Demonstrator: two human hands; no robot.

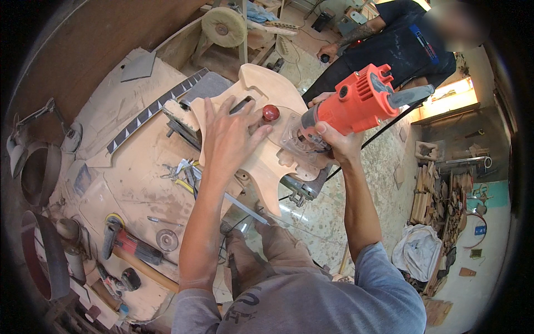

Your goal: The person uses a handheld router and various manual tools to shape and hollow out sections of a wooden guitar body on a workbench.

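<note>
A bare wooden electric guitar body (286,92) with routed cavities lies in front of me at the bench edge. My left hand (229,136) is spread over its left part, fingers apart. Its thumb and forefinger are beside a round red knob (271,113). Closed around the lower part of an orange trim router (356,100), my right hand (340,139) holds it on the body's right side. The router's clear base (300,133) rests over a cavity, and a dark cable trails from the tool. The cutter is hard to make out.
On the dusty bench (144,189) lie a fretboard (158,110), pliers (186,175) and a red angle grinder (139,246). Sanding belts (41,256) stand at left. Another person (384,42) stands at the far right; stacked wood (428,195) lines the right wall.
</note>
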